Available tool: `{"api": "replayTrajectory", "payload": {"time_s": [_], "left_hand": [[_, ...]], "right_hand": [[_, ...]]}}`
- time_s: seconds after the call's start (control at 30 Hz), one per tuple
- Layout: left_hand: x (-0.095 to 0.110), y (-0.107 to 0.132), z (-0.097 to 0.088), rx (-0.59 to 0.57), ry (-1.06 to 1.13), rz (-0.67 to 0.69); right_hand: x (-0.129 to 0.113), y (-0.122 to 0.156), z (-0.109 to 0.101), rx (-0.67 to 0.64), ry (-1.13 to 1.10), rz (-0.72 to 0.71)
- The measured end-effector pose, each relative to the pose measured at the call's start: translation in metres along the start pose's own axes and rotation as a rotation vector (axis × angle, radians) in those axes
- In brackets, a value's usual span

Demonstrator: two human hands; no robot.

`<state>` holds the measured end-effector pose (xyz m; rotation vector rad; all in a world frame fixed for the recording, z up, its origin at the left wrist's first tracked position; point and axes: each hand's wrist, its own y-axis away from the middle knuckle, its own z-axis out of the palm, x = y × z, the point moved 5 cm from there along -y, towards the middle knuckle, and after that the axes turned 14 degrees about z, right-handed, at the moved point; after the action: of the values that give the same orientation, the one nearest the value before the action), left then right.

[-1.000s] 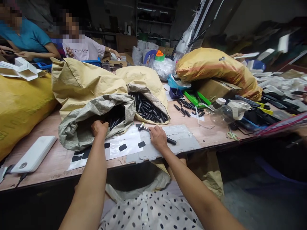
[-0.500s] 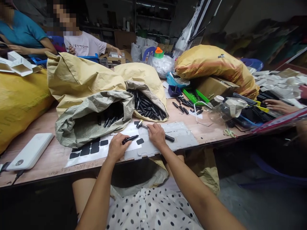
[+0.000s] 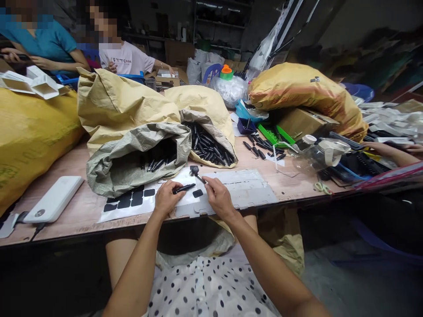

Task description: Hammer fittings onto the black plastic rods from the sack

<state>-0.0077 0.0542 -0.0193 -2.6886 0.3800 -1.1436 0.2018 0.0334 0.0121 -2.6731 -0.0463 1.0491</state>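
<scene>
My left hand (image 3: 165, 198) pinches a slim black pen-shaped piece (image 3: 184, 189) that points to the right over a white sheet. My right hand (image 3: 218, 197) is closed round the handle of a small hammer (image 3: 194, 171), whose dark head sticks out beyond the fingers at upper left. Most of the handle is hidden by the hand. Between the hands a black rounded pad (image 3: 197, 193) lies flat, and several more black pads (image 3: 137, 197) rest on the white sheet (image 3: 115, 214) to the left. A grey board (image 3: 251, 187) lies under and beside my right hand.
Two open sacks (image 3: 132, 105) of black pieces stand behind my hands. A white power bank (image 3: 54, 200) lies at left. Loose black pieces, a green tray (image 3: 276, 134), a clear jug (image 3: 310, 154) and scissors (image 3: 322, 188) lie at right. Co-workers (image 3: 125, 59) sit across the table.
My right hand has shifted its hold on the hammer: the handle's end no longer shows past the hand and the head has turned. My left hand keeps the black piece. The view has shifted slightly.
</scene>
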Motion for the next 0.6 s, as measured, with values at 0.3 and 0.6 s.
{"api": "replayTrajectory", "payload": {"time_s": [0.3, 0.6], "left_hand": [[0.006, -0.002, -0.001, -0.02, 0.001, -0.045], [0.006, -0.001, 0.0, 0.017, 0.04, -0.026]], "right_hand": [[-0.029, 0.032, 0.01, -0.079, 0.127, -0.092], [-0.026, 0.027, 0.003, -0.054, 0.302, -0.025]]}}
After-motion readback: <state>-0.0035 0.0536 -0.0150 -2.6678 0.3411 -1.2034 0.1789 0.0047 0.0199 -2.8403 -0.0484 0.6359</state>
